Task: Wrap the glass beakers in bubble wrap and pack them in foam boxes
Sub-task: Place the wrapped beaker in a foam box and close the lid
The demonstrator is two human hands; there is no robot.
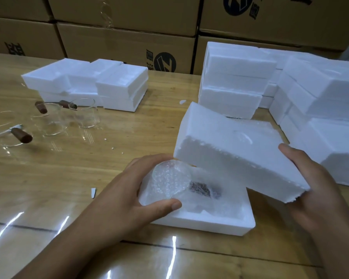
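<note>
Far left on the desk [69, 168] stand the bare beakers [48, 119], clear glass with dark wooden handles, not yet wrapped. Behind them lies a low pile of foam [89, 83].

Near the middle the person's left grip [129, 196] is curled round the wrapped beaker [173, 182], thumb on the near side and fingers over the far side. It seats the bundle in the left end of the open foam box [220, 224]. The handle shows as a dark blur through the bubbles.

I'd judge the bundle light but fragile. The wrap is soft and gives under the fingers, so it is best held round the body, not by the handle.

Above the box's far right corner, the foam lid [230, 150] hangs tilted. The right grip [314, 190] clasps its end, thumb on top and fingers underneath. That foam looks featherlight, stiff and crumbly at its ragged edge, so hold it broadly and without pinching.

Taller foam stacks [290, 83] fill the right.
</note>
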